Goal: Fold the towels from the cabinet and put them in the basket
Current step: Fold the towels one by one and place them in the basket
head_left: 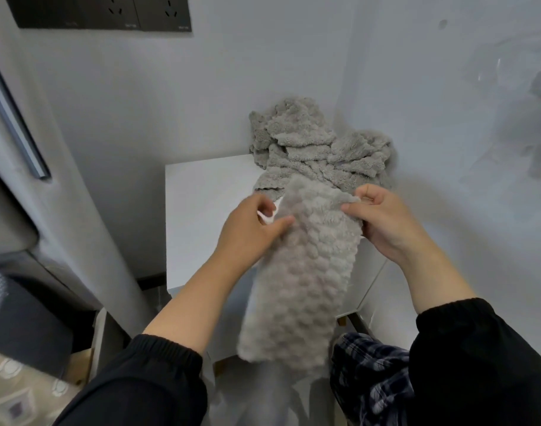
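Note:
A grey bubble-textured towel (303, 272) hangs lengthwise from both my hands, over the front of a small white cabinet (198, 192). My left hand (250, 229) pinches its upper left corner, where a white label shows. My right hand (382, 219) pinches the upper right corner between thumb and curled fingers. Behind them a crumpled heap of grey towels (312, 146) lies on the cabinet top against the wall corner. No basket is in view.
White walls close in behind and to the right of the cabinet. A grey appliance with a handle (20, 142) stands at the left, with dark wall sockets (109, 10) above. My plaid trouser leg (370, 379) is at the bottom right.

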Demonstrator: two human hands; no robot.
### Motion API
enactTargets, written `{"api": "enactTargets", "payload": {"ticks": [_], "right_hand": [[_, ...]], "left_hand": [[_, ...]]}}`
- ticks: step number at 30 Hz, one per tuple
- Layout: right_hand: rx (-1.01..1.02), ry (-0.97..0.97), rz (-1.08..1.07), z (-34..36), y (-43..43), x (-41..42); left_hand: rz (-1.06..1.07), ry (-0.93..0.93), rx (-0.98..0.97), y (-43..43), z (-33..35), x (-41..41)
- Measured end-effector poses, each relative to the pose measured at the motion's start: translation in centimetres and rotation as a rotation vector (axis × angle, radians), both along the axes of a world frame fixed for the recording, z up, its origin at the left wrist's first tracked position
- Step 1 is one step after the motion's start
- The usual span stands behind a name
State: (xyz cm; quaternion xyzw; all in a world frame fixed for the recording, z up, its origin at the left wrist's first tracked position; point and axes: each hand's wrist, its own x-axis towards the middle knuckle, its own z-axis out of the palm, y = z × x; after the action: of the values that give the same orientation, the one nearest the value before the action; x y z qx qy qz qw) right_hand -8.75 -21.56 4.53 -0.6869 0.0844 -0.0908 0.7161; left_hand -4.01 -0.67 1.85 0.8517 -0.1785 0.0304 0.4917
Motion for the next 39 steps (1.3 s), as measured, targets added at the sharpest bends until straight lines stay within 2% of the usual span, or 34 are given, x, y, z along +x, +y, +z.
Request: {"api": "enactTargets", "payload": {"ticks": [3, 5, 10, 15, 20, 24, 30, 35, 39], "right_hand": [[-0.044, -0.056, 0.118, 0.3, 0.9, -0.6], [-0.107, -0.068, 0.159, 0.4, 1.5, -0.7], [-0.372, -0.148, -0.06, 0.4, 2.1, -0.6], [-0.275, -0.161, -0.048, 0.3, 1.8, -0.6], [-0.152, -0.2, 0.054, 0.4, 1.3, -0.7], [-0.162, -0.168, 0.155, 0.5, 0.6, -0.7], [-0.18, -0.08, 0.03, 0.1, 0.7, -0.4], [-0.145, -0.049, -0.072, 0.1, 0.9, -0.1], [-0.144, -0.047, -0.135, 0.2, 1.0, 0.0]], "left_hand": [[-0.177, 0.342, -0.286, 0.3, 0.1, 0.6], [-0.257, 0.447, -0.361, 0.2, 0.0, 0.4], [-0.208, 0.396, -0.488, -0.3, 0.5, -0.6], [-0.063, 0.332, -0.552, -0.2, 0.8, -0.7], [-0.071, 0.321, -0.522, 0.0, 0.9, -0.8], [-0.135, 0.286, -0.46, 0.0, 1.1, -1.0], [-0.192, 0.191, -0.312, 0.1, 1.0, -1.2], [-0.228, 0.109, -0.307, 0.6, 1.0, -0.7], [-0.184, 0.102, -0.189, 1.0, 1.0, -0.3]]}}
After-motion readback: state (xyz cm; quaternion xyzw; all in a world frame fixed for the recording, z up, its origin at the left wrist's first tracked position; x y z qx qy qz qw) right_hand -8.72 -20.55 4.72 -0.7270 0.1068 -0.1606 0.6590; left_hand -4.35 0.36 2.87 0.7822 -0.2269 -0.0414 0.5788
